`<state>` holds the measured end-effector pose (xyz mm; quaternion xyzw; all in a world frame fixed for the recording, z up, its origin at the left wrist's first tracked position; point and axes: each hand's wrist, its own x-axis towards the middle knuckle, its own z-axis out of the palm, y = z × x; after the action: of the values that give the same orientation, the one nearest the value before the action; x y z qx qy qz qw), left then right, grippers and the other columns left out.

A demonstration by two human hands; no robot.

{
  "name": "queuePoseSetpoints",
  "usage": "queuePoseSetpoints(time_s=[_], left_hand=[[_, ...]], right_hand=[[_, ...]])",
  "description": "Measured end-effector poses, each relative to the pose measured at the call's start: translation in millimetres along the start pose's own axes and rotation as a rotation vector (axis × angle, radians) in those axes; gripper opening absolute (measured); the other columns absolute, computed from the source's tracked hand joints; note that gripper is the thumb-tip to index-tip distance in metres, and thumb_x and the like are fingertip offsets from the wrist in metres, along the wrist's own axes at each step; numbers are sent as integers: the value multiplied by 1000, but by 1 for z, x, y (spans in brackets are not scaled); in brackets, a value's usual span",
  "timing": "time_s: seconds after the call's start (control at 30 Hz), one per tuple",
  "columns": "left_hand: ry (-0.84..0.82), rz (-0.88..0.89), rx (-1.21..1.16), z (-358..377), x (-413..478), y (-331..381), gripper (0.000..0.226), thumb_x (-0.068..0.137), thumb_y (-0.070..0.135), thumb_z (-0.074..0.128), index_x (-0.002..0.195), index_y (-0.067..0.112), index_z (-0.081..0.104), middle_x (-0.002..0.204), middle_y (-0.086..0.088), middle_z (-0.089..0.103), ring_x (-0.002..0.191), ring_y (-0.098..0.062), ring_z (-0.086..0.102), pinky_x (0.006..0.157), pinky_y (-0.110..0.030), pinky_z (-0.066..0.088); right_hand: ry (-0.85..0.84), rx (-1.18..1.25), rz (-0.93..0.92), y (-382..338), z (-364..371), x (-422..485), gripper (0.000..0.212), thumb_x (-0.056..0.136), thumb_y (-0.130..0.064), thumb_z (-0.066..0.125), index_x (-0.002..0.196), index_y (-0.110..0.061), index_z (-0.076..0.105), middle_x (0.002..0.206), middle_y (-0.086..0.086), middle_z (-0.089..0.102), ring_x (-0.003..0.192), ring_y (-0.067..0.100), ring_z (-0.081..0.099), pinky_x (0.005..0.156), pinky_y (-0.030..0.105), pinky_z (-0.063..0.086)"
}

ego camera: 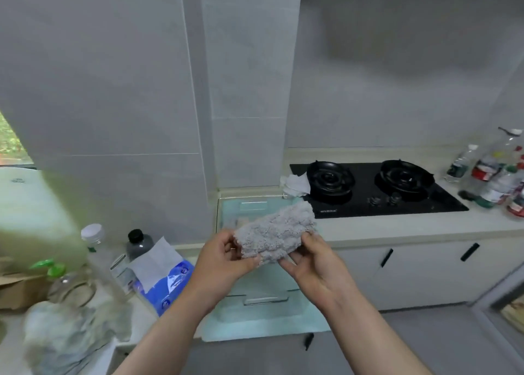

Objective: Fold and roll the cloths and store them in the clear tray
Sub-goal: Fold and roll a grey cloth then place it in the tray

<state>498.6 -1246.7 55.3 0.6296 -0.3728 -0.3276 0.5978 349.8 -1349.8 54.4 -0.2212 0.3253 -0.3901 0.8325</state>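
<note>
A fluffy grey cloth [276, 231], folded into a thick wad, hangs in the air above the clear tray [226, 204]. My left hand [224, 257] pinches its left end with thumb and fingers. My right hand [312, 261] grips its lower right edge from beneath. The clear tray sits on the counter under my hands, resting on a pale green mat [263, 320]. A heap of grey cloths [68, 337] lies blurred at the lower left.
A black two-burner gas hob [377, 187] lies right of the tray, with a crumpled white cloth [296, 184] at its corner. Bottles [493, 176] crowd the far right. On the left stand a blue tissue pack [167, 278], bottles [139, 244] and a cardboard box [17, 289].
</note>
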Motion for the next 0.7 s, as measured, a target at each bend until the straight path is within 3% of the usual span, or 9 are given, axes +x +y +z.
queuePoseSetpoints(time_s=[0.1, 0.17, 0.27, 0.33, 0.43, 0.5, 0.57, 0.63, 0.7], left_hand=[[-17, -10, 161, 25, 22, -23, 33, 70, 2, 82, 84, 18, 58, 72, 11, 69, 68, -1, 64, 61, -16, 49], [-68, -21, 271, 35, 35, -37, 28, 72, 15, 81, 82, 24, 56, 72, 15, 66, 65, 1, 60, 62, -19, 48], [-122, 12, 477, 26, 55, -51, 31, 78, 7, 70, 79, 36, 59, 77, 16, 64, 77, 2, 60, 74, -17, 47], [35, 19, 529, 9, 70, -57, 39, 80, -1, 62, 77, 37, 60, 81, 15, 65, 79, 4, 60, 70, -10, 45], [336, -48, 460, -24, 93, -76, 26, 86, 0, 56, 79, 22, 67, 74, 9, 64, 64, -1, 56, 60, -11, 43], [395, -176, 376, -48, 110, -104, 20, 90, 6, 55, 87, 19, 69, 82, 2, 67, 77, -13, 62, 73, -25, 49], [336, -380, 130, -66, 124, -135, 15, 88, 16, 58, 95, 23, 69, 96, -3, 67, 87, -23, 62, 78, -35, 50], [205, -585, -123, -72, 127, -165, 20, 83, 22, 63, 101, 25, 69, 108, -6, 65, 91, -21, 60, 73, -32, 49], [100, -708, -278, -75, 128, -184, 28, 89, 27, 60, 116, 21, 68, 122, -4, 66, 109, -25, 61, 87, -40, 53]], right_hand=[[67, 61, 86, 6, -1, 58, 29, 102, -18, 44, 124, -5, 58, 118, 20, 67, 111, 35, 64, 95, 53, 50], [158, 0, 139, 9, -5, 94, 29, 99, -22, 52, 118, -2, 62, 114, 21, 69, 107, 36, 65, 99, 54, 48], [173, -165, 278, 16, -15, 130, 37, 95, -32, 58, 113, -1, 65, 109, 21, 71, 102, 40, 66, 97, 60, 46], [196, -305, 339, 21, -24, 151, 25, 94, -20, 59, 105, 1, 68, 104, 21, 72, 100, 39, 67, 95, 59, 48], [247, -480, 427, 35, -38, 177, 24, 93, -9, 55, 107, 5, 68, 103, 22, 71, 104, 38, 65, 99, 53, 47], [305, -556, 470, 49, -46, 188, 25, 95, -7, 50, 108, 6, 67, 98, 23, 69, 102, 36, 63, 100, 46, 46], [368, -599, 453, 63, -48, 194, 26, 97, -5, 43, 105, 3, 67, 96, 21, 68, 94, 35, 63, 88, 44, 53], [415, -606, 432, 77, -47, 195, 32, 98, -9, 36, 105, 0, 66, 100, 19, 68, 91, 34, 64, 81, 44, 55], [442, -596, 448, 93, -45, 198, 36, 96, -12, 33, 108, -1, 66, 96, 17, 68, 85, 33, 63, 75, 41, 56]])
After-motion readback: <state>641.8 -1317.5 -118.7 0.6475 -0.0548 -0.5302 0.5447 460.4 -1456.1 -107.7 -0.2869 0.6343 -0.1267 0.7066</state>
